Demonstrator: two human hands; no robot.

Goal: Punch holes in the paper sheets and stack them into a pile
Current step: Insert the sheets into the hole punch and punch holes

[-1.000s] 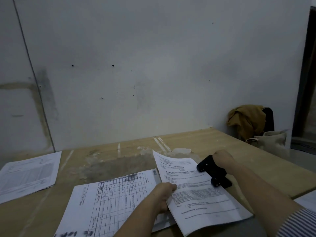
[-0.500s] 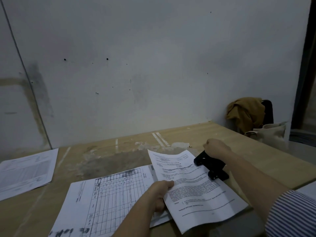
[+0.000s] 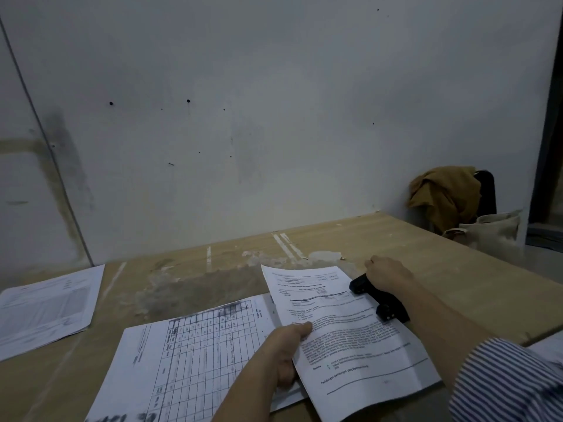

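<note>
A printed text sheet (image 3: 350,339) lies tilted on the wooden table (image 3: 457,269), its right edge slid into a black hole punch (image 3: 379,301). My left hand (image 3: 288,351) pinches the sheet's left edge, thumb on top. My right hand (image 3: 387,274) rests curled over the punch's far end, its fingers hidden from me. Under the text sheet lies a sheet with a printed grid (image 3: 195,363). A separate sheet (image 3: 45,309) lies at the table's far left.
A mustard cloth (image 3: 444,193) is draped over a dark chair back at the right, with a cream tote bag (image 3: 490,229) beside it. The grey wall stands close behind the table. The table's right edge runs diagonally near my right arm.
My right hand has slid from the middle of the punch to its far end. The text sheet and my left hand hold their place; the view has shifted slightly.
</note>
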